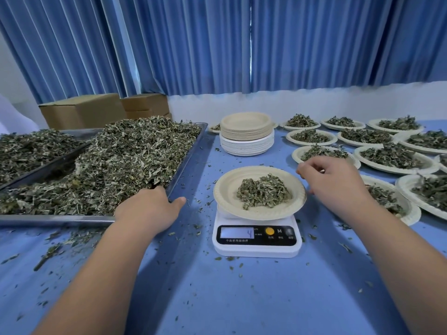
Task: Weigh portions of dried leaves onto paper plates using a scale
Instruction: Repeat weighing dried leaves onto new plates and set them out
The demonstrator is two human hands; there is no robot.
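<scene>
Left hand (147, 209), at nine o'clock of the scale (256, 240), has fingers (158, 191) buried among leaves (125, 160) in the tray (60, 220), grip hidden; right hand (336, 182) hovers loosely curled at three o'clock of the plate (227, 187) on that scale; best add small pinches, hands clear while reading.

— How's the feed on your end?
— Bright and even. I'm getting daylight through the curtains (217, 44) across the top of the frame, and it tints everything blue.
— Shadows?
— Only soft ones, on the table (242, 298) at lower middle. I see the folds bowing toward both upper corners. The filled plates (396, 163) at the right edge look stretched and slightly soft. The scale display (237, 232) is pale, its digit faint.
</scene>
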